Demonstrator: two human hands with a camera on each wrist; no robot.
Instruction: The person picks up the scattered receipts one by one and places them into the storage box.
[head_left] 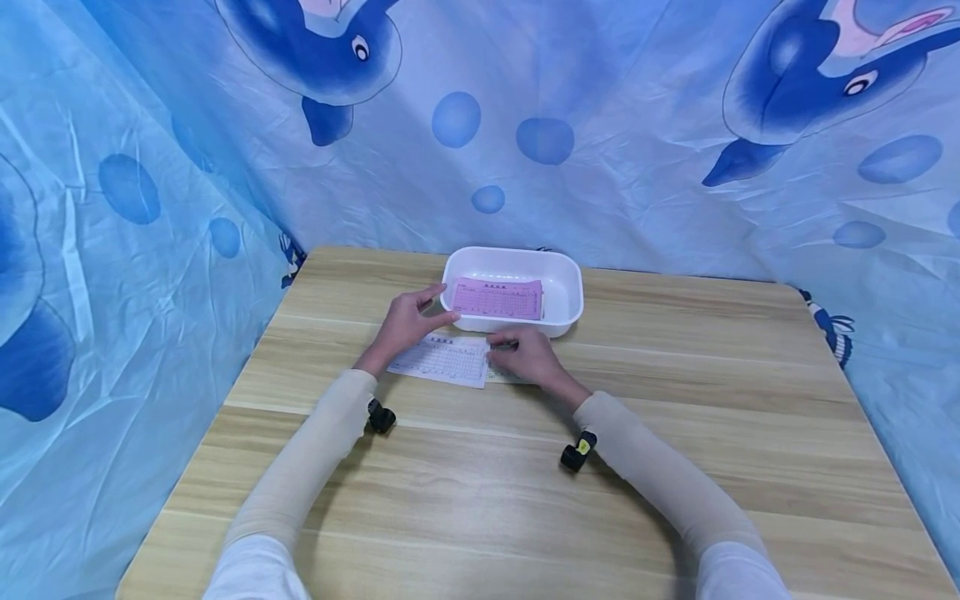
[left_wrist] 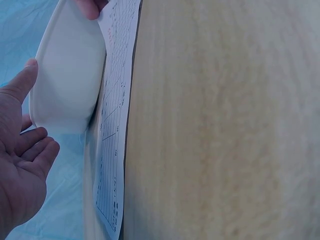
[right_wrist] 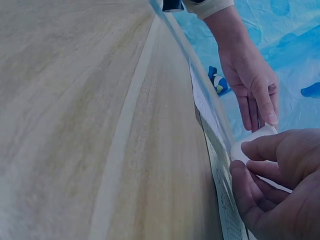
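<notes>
A white plastic tub stands toward the back of the table, with a pink printed slip in it. My left hand is at the tub's left end, thumb by the front rim and fingers along the outer side. Close in front of the tub lies a white printed slip, beside a pale green slip partly covered by my right hand. In the right wrist view, the right hand's bent fingers and thumb show a gap. I see no paper gripped there.
The wooden table extends around the tub and slips. Behind it and at the sides hangs a blue cloth with cartoon prints. A small black camera is strapped to each wrist.
</notes>
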